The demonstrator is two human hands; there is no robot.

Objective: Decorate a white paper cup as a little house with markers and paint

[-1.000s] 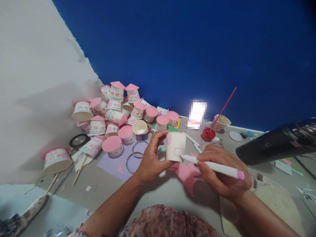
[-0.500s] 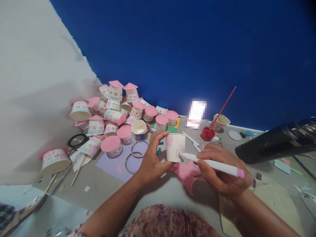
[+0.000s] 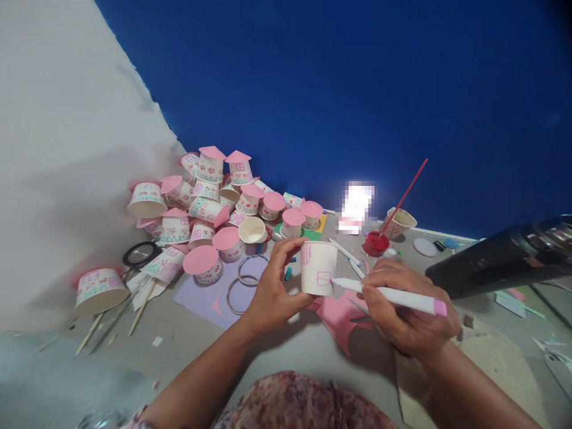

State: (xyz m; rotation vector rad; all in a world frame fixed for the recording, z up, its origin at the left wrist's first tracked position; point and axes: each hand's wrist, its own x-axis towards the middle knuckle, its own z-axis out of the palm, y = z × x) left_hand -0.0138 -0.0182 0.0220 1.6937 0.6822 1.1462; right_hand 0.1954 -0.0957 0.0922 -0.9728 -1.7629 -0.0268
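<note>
My left hand (image 3: 277, 286) grips a white paper cup (image 3: 318, 259) between thumb and fingers, one at its top edge and one at its base. On the cup's side are a pink scribbled shape at the left and a pink square outline with a line across it. My right hand (image 3: 409, 307) holds a white marker (image 3: 397, 296) with a pink end, its tip at the right edge of the square. Below the cup lies cut pink paper (image 3: 337, 325), with what looks like a scissor blade partly under my right hand.
Several decorated paper cups with pink cone roofs (image 3: 201, 260) crowd the left side. Lilac paper (image 3: 192, 298) bears two metal rings (image 3: 236, 296). A red paint pot (image 3: 375, 243) holds a thin stick, near a black flask (image 3: 496, 256) at right. A blue wall (image 3: 335, 89) rises behind.
A horizontal line now crosses the pink square on the cup. The marker tip has shifted slightly right, to the square's right edge. My left hand keeps its grip.
</note>
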